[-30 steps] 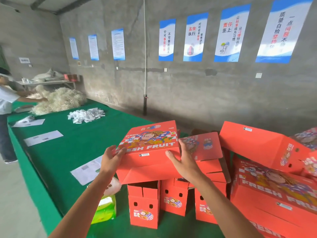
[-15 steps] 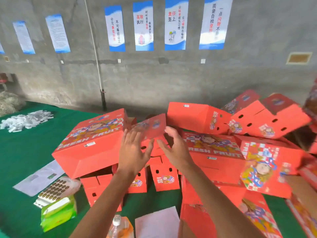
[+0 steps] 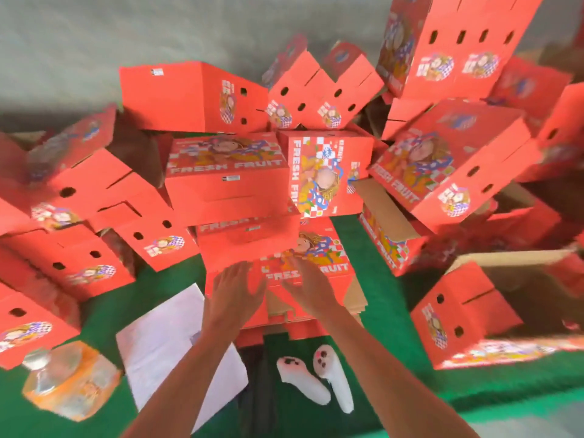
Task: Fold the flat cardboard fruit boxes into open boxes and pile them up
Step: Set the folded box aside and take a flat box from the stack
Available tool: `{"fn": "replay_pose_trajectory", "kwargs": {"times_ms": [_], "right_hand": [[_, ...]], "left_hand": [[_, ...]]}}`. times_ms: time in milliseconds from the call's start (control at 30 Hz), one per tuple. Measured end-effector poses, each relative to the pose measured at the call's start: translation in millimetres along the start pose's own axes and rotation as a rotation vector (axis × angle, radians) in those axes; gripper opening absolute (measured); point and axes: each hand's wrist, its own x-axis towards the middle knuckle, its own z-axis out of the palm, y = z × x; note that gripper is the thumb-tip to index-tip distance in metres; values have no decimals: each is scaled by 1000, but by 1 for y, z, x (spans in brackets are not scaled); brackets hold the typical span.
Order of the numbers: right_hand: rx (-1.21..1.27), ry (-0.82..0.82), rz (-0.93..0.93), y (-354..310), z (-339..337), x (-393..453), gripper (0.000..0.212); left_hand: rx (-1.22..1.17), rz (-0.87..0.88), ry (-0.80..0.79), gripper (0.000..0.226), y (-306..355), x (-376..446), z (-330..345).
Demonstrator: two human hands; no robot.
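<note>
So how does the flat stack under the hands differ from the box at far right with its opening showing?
The flat stack lies collapsed on the green table, printed face up; the far-right box is folded up and tipped on its side. The flat stack shows only brown edges, while the far-right box shows its brown inside. Both hands, left hand and right hand, reach the stack; none touches the box. Both are red FRESH FRUIT cardboard.

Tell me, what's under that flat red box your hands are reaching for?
Under the flat box lie more flat boxes: their brown and red edges show at its near end. How many, and what lies under them, is covered. Both hands, left and right, hover open above it.
</note>
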Motion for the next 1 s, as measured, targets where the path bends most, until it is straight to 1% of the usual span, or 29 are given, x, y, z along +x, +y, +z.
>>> {"fn": "replay_pose_trajectory", "kwargs": {"times_ms": [67,133,167,200,233,300,400,467,533,567,600,633,700,767,800,867,900,933,1000], "right_hand": [[-199,-99,57,27,8,-12,67],[-334,-193,144,54,19,-29,81],[-356,-227,173,66,26,-38,89],[-379,-244,179,77,32,-46,94],[-415,-243,168,85,38,-52,95],[-472,-205,145,95,44,-53,89],[-503,-171,142,99,41,-42,78],[-539,-170,105,102,35,-39,77],[-597,-125,18,107,29,-39,72],[-616,-92,-25,111,27,-41,67],[-626,-70,-43,114,25,-42,65],[-638,-61,-36,116,22,-44,66],[-656,-50,30,118,15,-46,78],[-591,23,164,116,6,-50,91],[-500,88,252,113,0,-54,96],[-250,277,391,109,-15,-67,104],[-149,384,412,107,-23,-73,105],[-89,473,405,105,-31,-77,103],[-34,574,347,96,-45,-79,87]], "left_hand": [[125,-93,-188,73,-8,-17,20],[246,-161,-372,101,-19,-37,38],[301,-169,-413,111,-25,-48,45],[353,-157,-414,116,-30,-56,50],[395,-135,-389,113,-34,-63,54],[413,-122,-315,99,-39,-65,58],[462,-146,-316,89,-41,-60,55],[480,-66,-308,77,-40,-63,47],[451,85,-268,56,-39,-67,38],[428,108,-236,53,-39,-65,33],[393,94,-199,52,-37,-61,26],[374,79,-174,50,-33,-56,18],[350,104,-139,47,-25,-44,0],[233,108,-130,51,-16,-32,-17],[125,91,-102,47,-10,-27,-26],[-149,58,9,21,-1,-18,-39],[-277,46,58,12,4,-12,-46],[-359,34,76,12,12,-7,-55],[-450,31,89,18,27,2,-69]]}}
